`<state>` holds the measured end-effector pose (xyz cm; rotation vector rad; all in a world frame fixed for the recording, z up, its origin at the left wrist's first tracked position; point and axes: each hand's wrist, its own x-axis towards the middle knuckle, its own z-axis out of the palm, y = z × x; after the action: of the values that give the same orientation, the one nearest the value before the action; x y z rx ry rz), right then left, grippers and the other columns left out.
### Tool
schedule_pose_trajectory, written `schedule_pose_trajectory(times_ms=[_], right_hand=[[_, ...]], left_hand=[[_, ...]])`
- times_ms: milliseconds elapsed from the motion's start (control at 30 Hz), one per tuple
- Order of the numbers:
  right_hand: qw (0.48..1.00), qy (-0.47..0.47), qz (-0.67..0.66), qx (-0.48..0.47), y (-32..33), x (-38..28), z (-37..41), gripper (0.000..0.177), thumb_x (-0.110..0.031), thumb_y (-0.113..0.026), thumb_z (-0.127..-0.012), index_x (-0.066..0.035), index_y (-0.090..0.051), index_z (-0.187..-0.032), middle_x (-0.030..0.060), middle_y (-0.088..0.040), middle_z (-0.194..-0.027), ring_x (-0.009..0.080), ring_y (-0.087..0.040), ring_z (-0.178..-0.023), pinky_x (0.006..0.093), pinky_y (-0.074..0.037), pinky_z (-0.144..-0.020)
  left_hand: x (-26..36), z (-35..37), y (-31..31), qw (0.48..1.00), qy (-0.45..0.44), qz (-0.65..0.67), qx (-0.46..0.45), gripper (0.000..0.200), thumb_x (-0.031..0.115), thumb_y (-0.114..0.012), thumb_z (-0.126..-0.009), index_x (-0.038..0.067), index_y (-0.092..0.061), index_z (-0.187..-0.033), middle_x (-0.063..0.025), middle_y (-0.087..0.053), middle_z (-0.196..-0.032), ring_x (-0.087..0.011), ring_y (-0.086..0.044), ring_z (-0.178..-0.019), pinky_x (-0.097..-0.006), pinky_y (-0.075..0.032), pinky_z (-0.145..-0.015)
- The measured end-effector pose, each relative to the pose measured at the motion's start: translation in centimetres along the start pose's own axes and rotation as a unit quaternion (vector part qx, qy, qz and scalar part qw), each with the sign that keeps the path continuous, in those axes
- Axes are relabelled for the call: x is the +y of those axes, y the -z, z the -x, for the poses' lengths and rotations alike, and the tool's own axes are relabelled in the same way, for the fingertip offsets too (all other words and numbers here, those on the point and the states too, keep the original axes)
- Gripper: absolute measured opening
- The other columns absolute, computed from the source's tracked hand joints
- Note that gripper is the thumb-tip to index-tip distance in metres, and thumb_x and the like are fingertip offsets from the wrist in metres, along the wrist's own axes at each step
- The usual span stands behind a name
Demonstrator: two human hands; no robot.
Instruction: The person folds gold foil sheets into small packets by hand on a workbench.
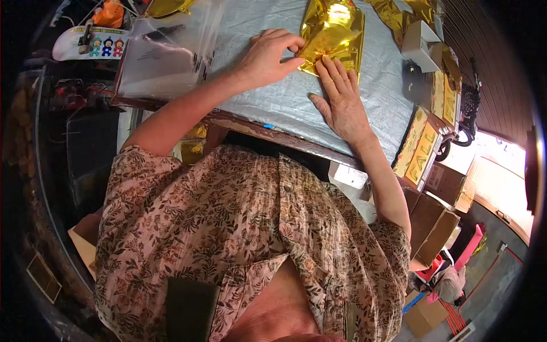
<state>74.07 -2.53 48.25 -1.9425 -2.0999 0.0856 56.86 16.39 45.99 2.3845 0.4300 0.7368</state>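
Note:
A shiny gold foil sheet or bag (335, 34) lies on a silver-grey covered table (250, 111). My left hand (270, 58) is at its left edge, thumb and index finger bent in a C with a visible gap between their tips. Both tips meet or nearly meet the foil; the other fingers are curled and partly hidden. My right hand (343, 105) lies flat on the near end of the foil, fingers stretched out and thumb spread to the side. Wrinkles run through the foil near the right fingertips.
Clear plastic sheeting (165, 60) covers the table's left part. More gold foil (393, 20) and a white open box (420, 45) are at the back right. Printed cartons (419, 145) stand by the right edge, with brown boxes (430, 225) below. A decorated white board (91, 44) is far left.

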Motion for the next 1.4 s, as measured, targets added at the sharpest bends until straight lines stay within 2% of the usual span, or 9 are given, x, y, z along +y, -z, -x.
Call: schedule_pose_trajectory(times_ms=[233, 367, 567, 633, 867, 1200, 1267, 1300, 1400], right_hand=[[1.0, 0.0, 0.008, -0.007, 0.1, -0.1, 0.0, 0.072, -0.038, -0.063, -0.101, -0.006, -0.036, -0.16, 0.0153, -0.034, -0.166, 0.0373, -0.031, -0.153, 0.0549, -0.023, -0.125], [1.0, 0.004, -0.003, 0.017, 0.5, -0.5, -0.7, 0.073, -0.038, -0.064, -0.1, -0.006, -0.036, -0.16, 0.0154, -0.034, -0.166, 0.0366, -0.031, -0.153, 0.0541, -0.023, -0.125], [1.0, 0.007, -0.008, -0.003, 0.0, -0.7, -1.1, 0.074, -0.039, -0.064, -0.1, -0.005, -0.037, -0.159, 0.0159, -0.035, -0.166, 0.0361, -0.031, -0.154, 0.0543, -0.024, -0.125], [1.0, 0.012, -0.007, -0.007, 0.1, -0.7, -1.1, 0.074, -0.039, -0.064, -0.1, -0.005, -0.037, -0.159, 0.0161, -0.035, -0.166, 0.0361, -0.031, -0.154, 0.0545, -0.024, -0.125], [1.0, 0.008, -0.023, -0.018, 0.4, -0.7, -1.4, 0.075, -0.039, -0.066, -0.098, -0.005, -0.037, -0.159, 0.017, -0.035, -0.165, 0.0376, -0.033, -0.152, 0.0533, -0.025, -0.124], [1.0, 0.004, 0.006, -0.028, 0.8, -0.7, -1.8, 0.077, -0.043, -0.065, -0.098, -0.007, -0.037, -0.16, 0.0155, -0.034, -0.166, 0.0373, -0.031, -0.154, 0.0533, -0.024, -0.124], [0.999, -0.001, 0.002, -0.04, 0.7, -0.6, -1.9, 0.078, -0.044, -0.065, -0.098, -0.007, -0.036, -0.16, 0.0149, -0.033, -0.167, 0.0369, -0.03, -0.154, 0.0534, -0.024, -0.124], [0.999, -0.005, 0.0, -0.05, 0.7, -0.6, -1.9, 0.078, -0.045, -0.064, -0.098, -0.008, -0.036, -0.16, 0.0143, -0.033, -0.167, 0.0365, -0.029, -0.154, 0.0534, -0.024, -0.125], [0.998, -0.01, -0.01, -0.056, 0.7, -0.6, -1.9, 0.078, -0.045, -0.064, -0.098, -0.009, -0.036, -0.161, 0.0136, -0.033, -0.167, 0.0355, -0.029, -0.155, 0.0534, -0.022, -0.125]], left_hand=[[0.5, 0.2, -0.3, 0.999, 0.044, -0.022, 0.009, 0.058, 0.019, -0.078, -0.089, 0.012, -0.052, -0.14, -0.0058, -0.065, -0.116, -0.0305, -0.06, -0.117, -0.0482, -0.042, -0.104], [0.9, 0.0, 0.3, 0.999, 0.036, -0.025, -0.003, 0.059, 0.021, -0.079, -0.088, 0.012, -0.052, -0.14, -0.0049, -0.065, -0.115, -0.0305, -0.06, -0.117, -0.0489, -0.041, -0.105], [-1.6, -1.8, 1.0, 0.996, 0.037, 0.054, -0.057, 0.036, 0.018, -0.073, -0.093, 0.009, -0.065, -0.127, -0.0051, -0.066, -0.123, -0.0256, -0.059, -0.124, -0.0459, -0.04, -0.106], [-3.5, -3.1, 1.2, 0.993, -0.079, -0.089, -0.013, 0.029, 0.018, -0.069, -0.097, 0.009, -0.069, -0.125, -0.0038, -0.067, -0.131, -0.0216, -0.058, -0.129, -0.0431, -0.038, -0.107], [-7.0, -8.1, 1.1, 0.964, -0.174, -0.17, -0.108, 0.034, 0.025, -0.066, -0.1, 0.012, -0.07, -0.131, -0.0021, -0.064, -0.144, -0.0194, -0.052, -0.139, -0.0437, -0.033, -0.111], [-8.1, -8.8, -0.4, 0.979, -0.133, -0.137, -0.078, 0.037, 0.029, -0.07, -0.098, 0.012, -0.07, -0.132, -0.0031, -0.065, -0.142, -0.0198, -0.052, -0.137, -0.0449, -0.033, -0.112], [-8.0, -9.5, -0.2, 0.982, -0.105, -0.076, -0.137, 0.052, 0.035, -0.067, -0.093, 0.012, -0.062, -0.14, -0.0105, -0.061, -0.145, -0.0347, -0.049, -0.139, -0.0579, -0.034, -0.112], [-6.8, -9.4, 0.3, 0.982, -0.105, -0.075, -0.138, 0.052, 0.035, -0.067, -0.093, 0.012, -0.062, -0.14, -0.0105, -0.061, -0.145, -0.0347, -0.049, -0.139, -0.0579, -0.034, -0.112], [-4.3, -9.4, 1.1, 0.978, -0.128, -0.164, -0.021, 0.038, 0.029, -0.066, -0.09, 0.012, -0.072, -0.122, -0.009, -0.071, -0.124, -0.0313, -0.059, -0.124, -0.0525, -0.041, -0.103]])
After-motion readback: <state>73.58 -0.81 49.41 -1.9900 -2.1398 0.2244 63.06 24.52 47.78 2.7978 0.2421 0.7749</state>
